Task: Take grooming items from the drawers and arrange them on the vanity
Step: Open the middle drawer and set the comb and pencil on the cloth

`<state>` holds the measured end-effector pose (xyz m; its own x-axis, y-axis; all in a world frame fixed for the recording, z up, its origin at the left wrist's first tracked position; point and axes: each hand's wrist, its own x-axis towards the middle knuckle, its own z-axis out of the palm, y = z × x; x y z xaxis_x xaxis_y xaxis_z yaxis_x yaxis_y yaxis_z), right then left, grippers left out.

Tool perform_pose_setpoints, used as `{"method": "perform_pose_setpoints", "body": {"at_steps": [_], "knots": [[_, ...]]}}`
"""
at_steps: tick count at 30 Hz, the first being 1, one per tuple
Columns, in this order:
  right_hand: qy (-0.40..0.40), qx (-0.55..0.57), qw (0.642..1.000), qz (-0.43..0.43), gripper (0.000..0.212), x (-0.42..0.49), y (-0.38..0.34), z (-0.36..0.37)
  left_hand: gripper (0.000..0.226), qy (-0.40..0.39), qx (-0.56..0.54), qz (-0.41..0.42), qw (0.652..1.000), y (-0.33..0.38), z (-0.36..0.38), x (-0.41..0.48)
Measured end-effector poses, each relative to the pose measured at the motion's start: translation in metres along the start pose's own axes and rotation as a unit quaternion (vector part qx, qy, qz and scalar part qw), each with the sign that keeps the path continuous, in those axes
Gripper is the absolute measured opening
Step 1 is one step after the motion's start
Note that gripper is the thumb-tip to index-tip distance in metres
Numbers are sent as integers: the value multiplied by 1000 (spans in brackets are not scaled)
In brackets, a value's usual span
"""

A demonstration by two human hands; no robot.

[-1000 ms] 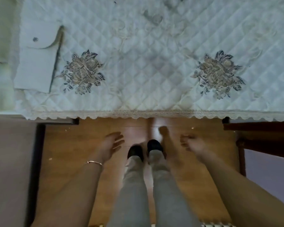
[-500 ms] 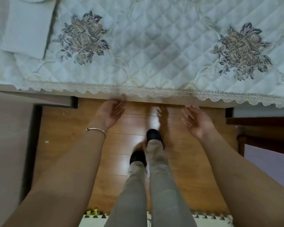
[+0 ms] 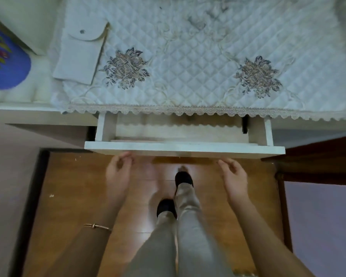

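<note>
Left hand [image 3: 118, 174] and right hand [image 3: 233, 176] are apart, fingers loosely curled and holding nothing, tips just under the drawer [image 3: 184, 147] front; contact unclear. The drawer is part-open at 12 o'clock from the hands, with a slim dark thing [image 3: 245, 125] at its 3 o'clock wall. The surface [image 3: 24, 111] carries a quilted cloth [image 3: 188, 56] and a white pouch [image 3: 78, 54] at 10 o'clock; wooden floor [image 3: 78, 186] below.

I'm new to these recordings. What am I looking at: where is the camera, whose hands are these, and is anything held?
No machine here: a person wears one camera on the head, looking down at their own arms, legs and the wooden floor. The left hand and right hand hover with loosely curled fingers just below the front of the white drawer, which stands partly open; neither holds anything. Above it, the vanity's white quilted cloth with embroidered flowers carries a white pouch with a snap flap.
</note>
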<state>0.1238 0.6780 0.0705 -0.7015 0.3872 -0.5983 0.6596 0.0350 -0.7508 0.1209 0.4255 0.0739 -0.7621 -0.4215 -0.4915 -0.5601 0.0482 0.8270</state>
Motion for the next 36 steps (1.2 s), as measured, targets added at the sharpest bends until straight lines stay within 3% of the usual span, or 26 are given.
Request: {"method": "perform_pose_setpoints", "body": {"at_steps": [3,5,7,10,13,17,22,30,36], "knots": [[35,-139,971,-192,21,-15,-26,-3,25,-10,160,181,970,32,-9,-4],[41,-247,927,-278,26,-4,-41,-4,31,-56,293,258,919,42,-8,14],[23,-343,890,-299,31,14,-49,-6,36,-106,396,261,874,42,-5,33],[-15,-460,850,-257,37,33,-43,-11,47,-145,479,243,831,31,-5,44],[-34,-489,826,-280,39,31,-34,-15,34,-125,447,248,850,25,-5,43],[-40,-479,834,-271,37,12,-27,-22,24,-130,394,215,884,23,-13,25],[-29,-464,848,-253,34,-24,0,-31,20,-126,387,226,885,-3,-31,-7],[8,-465,860,-211,25,-64,39,-43,18,-142,407,178,885,-34,-50,-48],[-14,-437,882,-173,25,-86,60,-54,30,-186,430,155,870,-49,-61,-66]]}}
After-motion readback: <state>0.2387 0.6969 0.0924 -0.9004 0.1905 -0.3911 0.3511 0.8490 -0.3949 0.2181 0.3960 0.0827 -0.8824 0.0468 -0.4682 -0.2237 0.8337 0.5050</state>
